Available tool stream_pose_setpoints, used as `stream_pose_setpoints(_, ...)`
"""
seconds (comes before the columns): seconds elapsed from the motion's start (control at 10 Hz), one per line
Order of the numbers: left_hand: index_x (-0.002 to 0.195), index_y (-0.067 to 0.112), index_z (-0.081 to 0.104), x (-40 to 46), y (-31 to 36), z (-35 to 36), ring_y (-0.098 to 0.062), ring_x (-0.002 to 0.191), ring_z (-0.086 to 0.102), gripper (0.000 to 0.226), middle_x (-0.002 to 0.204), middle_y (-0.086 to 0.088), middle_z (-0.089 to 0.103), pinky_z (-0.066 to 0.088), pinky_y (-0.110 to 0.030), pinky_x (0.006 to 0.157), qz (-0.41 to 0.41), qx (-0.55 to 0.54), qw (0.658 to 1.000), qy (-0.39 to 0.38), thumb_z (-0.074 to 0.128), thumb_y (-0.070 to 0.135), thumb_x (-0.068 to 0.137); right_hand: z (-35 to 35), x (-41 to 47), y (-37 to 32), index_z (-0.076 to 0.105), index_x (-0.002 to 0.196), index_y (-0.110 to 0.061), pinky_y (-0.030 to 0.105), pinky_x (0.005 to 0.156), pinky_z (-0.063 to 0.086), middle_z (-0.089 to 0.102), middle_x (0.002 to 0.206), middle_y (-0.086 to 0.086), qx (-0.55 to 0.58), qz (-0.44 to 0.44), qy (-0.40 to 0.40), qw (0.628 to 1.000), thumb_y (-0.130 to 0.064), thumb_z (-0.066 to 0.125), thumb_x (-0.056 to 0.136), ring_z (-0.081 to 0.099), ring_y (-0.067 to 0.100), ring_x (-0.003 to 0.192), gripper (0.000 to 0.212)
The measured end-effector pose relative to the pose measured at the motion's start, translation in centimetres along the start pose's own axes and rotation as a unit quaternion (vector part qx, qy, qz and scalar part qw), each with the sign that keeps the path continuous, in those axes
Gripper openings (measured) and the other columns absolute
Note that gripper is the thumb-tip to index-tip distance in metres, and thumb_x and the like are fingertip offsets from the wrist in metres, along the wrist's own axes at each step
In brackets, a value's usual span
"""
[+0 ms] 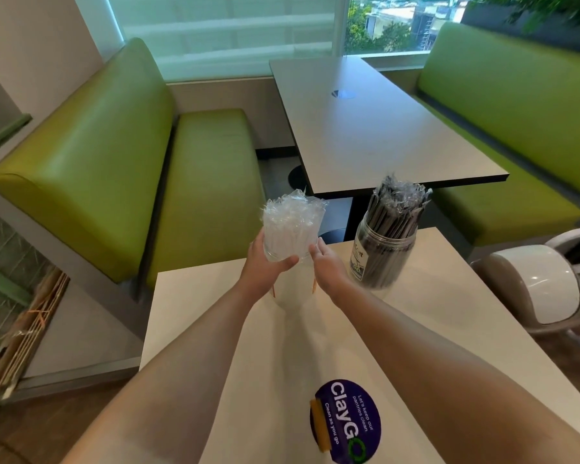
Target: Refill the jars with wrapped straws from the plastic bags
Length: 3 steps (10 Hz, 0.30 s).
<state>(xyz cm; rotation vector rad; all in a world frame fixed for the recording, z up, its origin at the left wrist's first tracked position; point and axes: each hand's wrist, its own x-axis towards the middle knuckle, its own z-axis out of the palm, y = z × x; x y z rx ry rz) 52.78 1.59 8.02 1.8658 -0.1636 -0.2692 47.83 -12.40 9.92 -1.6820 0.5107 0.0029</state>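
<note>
Late in the refill. Left hand (265, 259) curled round the clear jar (292, 236) of white straws, at the table's (449, 329) far edge; right hand (327, 262), fingers straight, touching its side. Dark jar (384, 249) full, just beside. Next: likely seating and steadying the jar upright.

Both hands on a jar of clear-wrapped straws

Left hand (265, 261) grips the clear jar (290, 239); right hand (327, 262) touches its side, beside the jar of black straws (384, 249).
</note>
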Motion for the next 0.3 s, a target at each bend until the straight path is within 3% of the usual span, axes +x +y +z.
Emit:
stream_pose_setpoints(0.2, 0.145, 0.040, 0.032, 1.5, -1.6, -0.2, -0.015, 0.130, 0.049, 0.115, 0.141, 0.007, 0.050, 0.045, -0.046, 0.105, -0.007, 0.038, 0.999, -0.009, 0.082, 0.075, 0.047, -0.2, -1.2, -1.0, 0.025, 0.153, -0.017, 0.030, 0.097, 0.034, 0.033, 0.155, 0.001, -0.028, 0.009, 0.019, 0.999, -0.032, 0.030, 0.106, 0.034, 0.023, 0.139, 0.049)
stream_pose_setpoints(0.3, 0.154, 0.036, 0.011, 0.9, -0.7, -0.2, -0.020, 0.141, 0.036, 0.125, 0.154, 0.002, 0.037, 0.037, -0.049, 0.111, -0.002, 0.102, 0.995, -0.007, 0.075, 0.079, 0.055, -1.0, -2.6, -1.1, 0.034, 0.148, -0.012, 0.029, 0.103, 0.029, 0.039, 0.151, 0.004, -0.018, 0.011, 0.048, 0.999, -0.028, 0.027, 0.107, 0.035, 0.022, 0.138, 0.045)
